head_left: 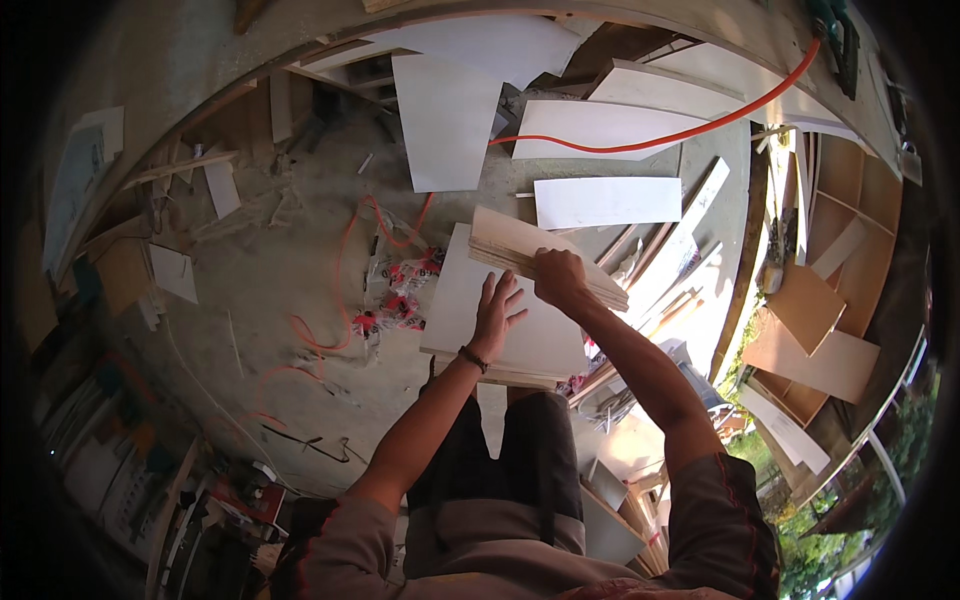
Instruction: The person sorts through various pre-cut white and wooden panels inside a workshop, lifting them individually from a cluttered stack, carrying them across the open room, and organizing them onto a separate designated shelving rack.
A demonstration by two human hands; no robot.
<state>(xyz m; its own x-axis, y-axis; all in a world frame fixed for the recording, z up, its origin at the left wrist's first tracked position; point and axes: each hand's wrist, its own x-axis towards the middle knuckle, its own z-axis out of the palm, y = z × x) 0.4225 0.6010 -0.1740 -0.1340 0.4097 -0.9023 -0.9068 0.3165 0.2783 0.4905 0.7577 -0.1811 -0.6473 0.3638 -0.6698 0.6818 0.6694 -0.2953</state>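
A short stack of thin wooden boards (500, 234) is tilted over the far part of a larger pile of white panels (454, 300) in front of my legs. My right hand (562, 278) is closed around the near edge of that stack, its fingers partly hidden from above. With fingers spread, my left hand (492, 318) hovers over or rests on the white panels. Its fingertips come close to the stack's layered edge; whether they touch it I cannot tell. A dark band circles my left wrist.
Several white boards lie beyond the pile, among them a long panel (608, 202) and an upright panel (448, 120). An orange hose (345, 240) winds over the floor. Red and clear plastic wrapping (395, 310) lies left of the pile. Wood offcuts (690, 230) crowd the right.
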